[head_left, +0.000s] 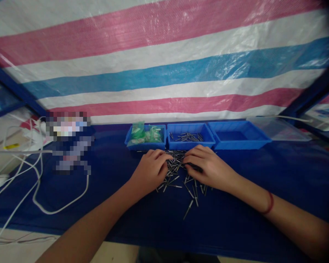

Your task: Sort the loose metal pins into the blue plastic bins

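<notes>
I'm facing a striped sheet [164, 76] that is hanging behind the worktop [249, 164], perhaps screening it off. Three blue bins [235, 144] are standing side by side along the back, probably for easy reach. The left hand [150, 170] and right hand [205, 164] are resting at either side of the heap, seemingly containing it; both are showing curled fingers, but I cannot tell whether either is gripping anything. Green packets [137, 131] are sitting in the left bin [146, 147], apparently for separation. Slim metal pins [174, 162] are lying heaped between the hands, with more lying in the middle bin [192, 145].
</notes>
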A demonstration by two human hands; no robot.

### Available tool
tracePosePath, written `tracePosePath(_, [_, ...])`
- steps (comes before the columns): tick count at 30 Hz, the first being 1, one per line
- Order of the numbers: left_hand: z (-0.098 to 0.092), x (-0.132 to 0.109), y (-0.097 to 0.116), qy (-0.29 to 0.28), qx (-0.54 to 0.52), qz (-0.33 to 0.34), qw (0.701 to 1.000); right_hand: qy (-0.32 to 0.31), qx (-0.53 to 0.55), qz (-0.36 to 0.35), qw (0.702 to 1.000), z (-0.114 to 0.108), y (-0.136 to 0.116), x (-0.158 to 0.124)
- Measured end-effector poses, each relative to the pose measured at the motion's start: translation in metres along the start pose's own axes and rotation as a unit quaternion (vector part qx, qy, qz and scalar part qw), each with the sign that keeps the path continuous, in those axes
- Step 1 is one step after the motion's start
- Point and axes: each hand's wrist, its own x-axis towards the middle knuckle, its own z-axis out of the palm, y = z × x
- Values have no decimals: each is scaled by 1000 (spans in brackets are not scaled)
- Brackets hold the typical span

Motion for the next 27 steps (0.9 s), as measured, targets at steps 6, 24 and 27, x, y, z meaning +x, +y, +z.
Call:
tracePosePath(6, [7, 0, 6, -21, 11, 9, 1000, -32, -16, 42, 998, 10, -8, 4])
tracePosePath(24, [2, 1, 14, 14, -107, 10, 994, 25, 28, 147, 988, -21, -21, -3])
tracePosePath(27, [2, 0, 18, 43, -183, -21, 982, 56, 173, 156, 971, -18, -31, -2])
